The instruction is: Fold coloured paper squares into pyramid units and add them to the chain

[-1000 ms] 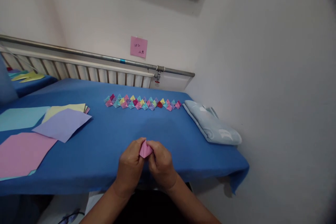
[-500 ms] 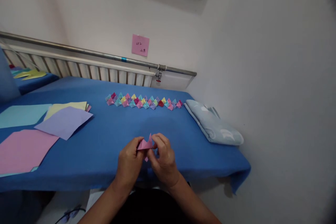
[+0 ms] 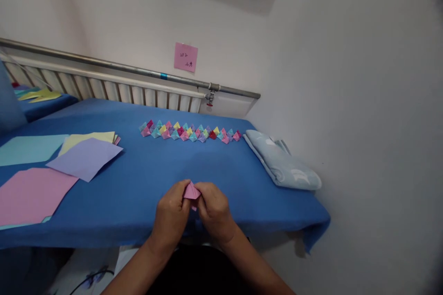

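Note:
A small piece of folded pink paper (image 3: 191, 191) is held up between my hands, above the front part of the blue-covered table (image 3: 138, 203). My left hand (image 3: 172, 212) pinches its left side, thumb on top. From the other side my right hand (image 3: 215, 209) grips the right edge between thumb and bent fingers. Part of the paper shows below, between the hands; the rest is hidden by the fingers. Beyond them, small folded paper pieces (image 3: 189, 132) in many colours lie in a long double row.
Loose sheets lie at the left: pink (image 3: 34, 196), purple (image 3: 86, 156), light blue (image 3: 31, 150) and yellow (image 3: 93, 138). A folded pale blue cloth (image 3: 282, 161) rests at the right edge. Behind the table are a radiator (image 3: 138, 94) and a pipe (image 3: 121, 68) along the wall.
The upright pink tip has been folded down, and the paper looks more compact. My right hand's fingers have closed in on its right edge. The view has shifted slightly.

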The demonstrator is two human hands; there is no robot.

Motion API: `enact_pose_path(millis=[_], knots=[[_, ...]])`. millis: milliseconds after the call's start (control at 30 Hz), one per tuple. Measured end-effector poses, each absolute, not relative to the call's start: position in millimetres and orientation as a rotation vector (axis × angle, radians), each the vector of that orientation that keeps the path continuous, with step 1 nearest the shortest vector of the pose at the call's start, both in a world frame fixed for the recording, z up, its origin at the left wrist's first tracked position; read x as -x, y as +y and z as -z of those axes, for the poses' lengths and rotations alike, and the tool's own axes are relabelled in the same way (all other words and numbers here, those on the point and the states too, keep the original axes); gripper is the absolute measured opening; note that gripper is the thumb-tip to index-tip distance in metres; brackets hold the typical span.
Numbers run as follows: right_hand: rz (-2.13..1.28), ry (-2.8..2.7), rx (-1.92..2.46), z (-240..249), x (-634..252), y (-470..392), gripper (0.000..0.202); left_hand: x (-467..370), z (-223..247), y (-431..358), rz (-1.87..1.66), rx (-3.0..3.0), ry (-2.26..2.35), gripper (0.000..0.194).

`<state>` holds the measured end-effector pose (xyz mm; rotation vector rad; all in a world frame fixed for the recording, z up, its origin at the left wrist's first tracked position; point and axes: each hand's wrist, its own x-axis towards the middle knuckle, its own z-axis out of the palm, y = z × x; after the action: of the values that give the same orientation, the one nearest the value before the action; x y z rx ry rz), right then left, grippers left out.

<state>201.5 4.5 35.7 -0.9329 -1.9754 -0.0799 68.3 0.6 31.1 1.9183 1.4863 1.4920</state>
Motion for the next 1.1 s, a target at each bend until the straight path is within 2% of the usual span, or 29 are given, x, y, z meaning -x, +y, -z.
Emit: enact_pose_path(millis=[300,633,1000,1100], knots=[[-0.318,-1.751,1.012,-29.7,-195.1,6.3,0.023,-69.6,-33.5,-3.4,-1.376,-1.709,1.419,0.017],[-0.502,-1.606,0.972,-29.9,-193.0,7.2,0.021,-58.3,-46.3,-3.5,-1.273,-1.283,1.177,0.014],[-0.756,-1.595,0.893,-36.7,-192.8,-1.3,0.024,-49.3,-49.0,-5.4,-1.285,-1.045,1.073,0.025],[-0.765,-1.665,0.874,-41.6,-194.0,-4.1,0.022,-48.3,-48.0,-5.2,-1.328,-1.01,1.06,0.037]])
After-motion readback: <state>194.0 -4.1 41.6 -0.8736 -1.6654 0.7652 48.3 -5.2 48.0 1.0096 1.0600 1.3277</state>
